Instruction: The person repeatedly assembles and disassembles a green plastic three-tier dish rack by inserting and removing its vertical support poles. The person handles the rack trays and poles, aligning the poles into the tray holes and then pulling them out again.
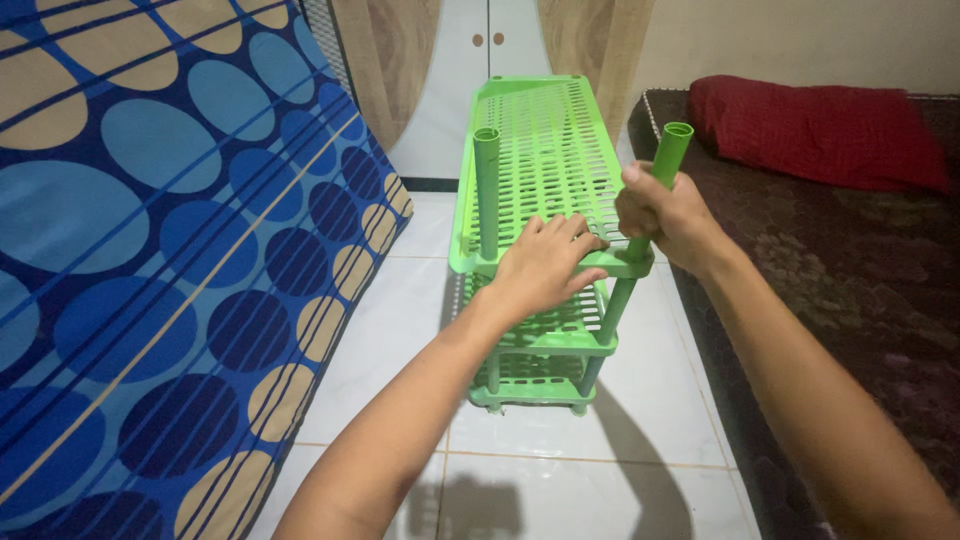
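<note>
- White tiled floor [400, 330] runs between a blue oval-patterned mattress [150, 250] on the left and a dark bed [850, 280] with a red pillow [820, 130] on the right.
- Green plastic rack [545, 160] stands on the tiles, mid-room.
- My left hand [545, 265] lies flat, fingers spread, on the top shelf's near edge.
- My right hand [665, 215] is fisted tight around the near-right green tube [668, 150].

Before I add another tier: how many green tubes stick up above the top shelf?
2: one tube at the near-left corner, one gripped by the right hand. Far corners show none.
</note>
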